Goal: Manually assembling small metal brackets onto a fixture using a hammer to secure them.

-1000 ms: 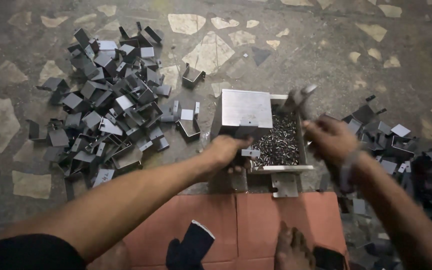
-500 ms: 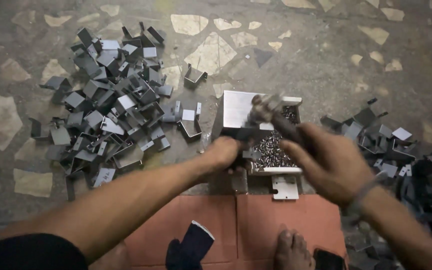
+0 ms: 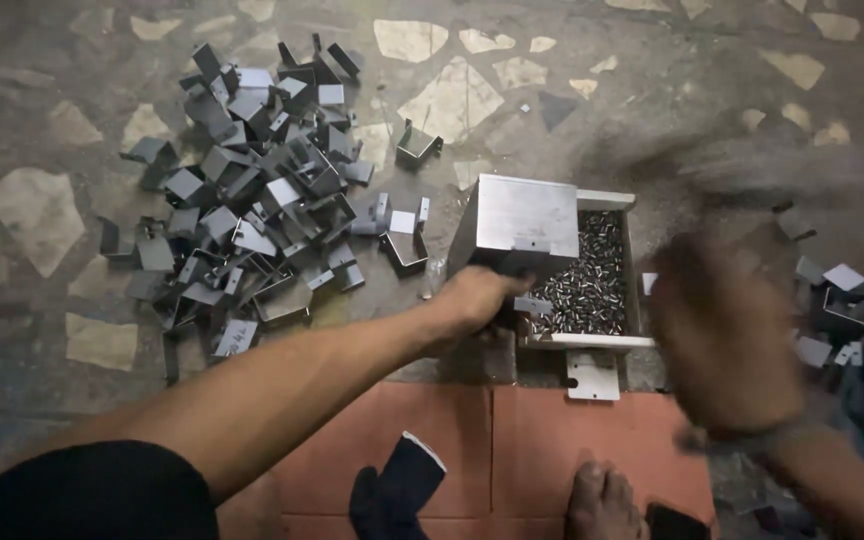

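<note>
Metal box [image 3: 542, 262] sits on the floor, half covered by a shiny plate, the open half full of small dark pins [image 3: 589, 285]. Left hand [image 3: 474, 297] is curled against the box's near edge, gripping something there. Right hand [image 3: 724, 335] is just a blur beside it, can't tell its grip. Bent brackets [image 3: 252, 200] piled off left.
</note>
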